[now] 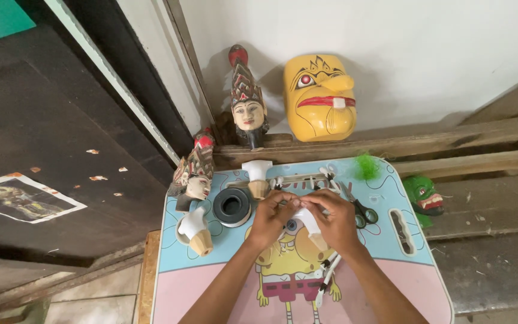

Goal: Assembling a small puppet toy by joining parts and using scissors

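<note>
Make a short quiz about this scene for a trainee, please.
1. True or false: both hands hold the same white piece.
2. Which thing lies just to the right of the right hand? A) tape roll B) scissors C) yellow mask
3. Where does the yellow mask stand?

Key:
1. True; the left hand and the right hand meet on it.
2. B, the scissors; the tape roll lies left of the hands.
3. On the wooden ledge behind the small table, against the wall.
</note>
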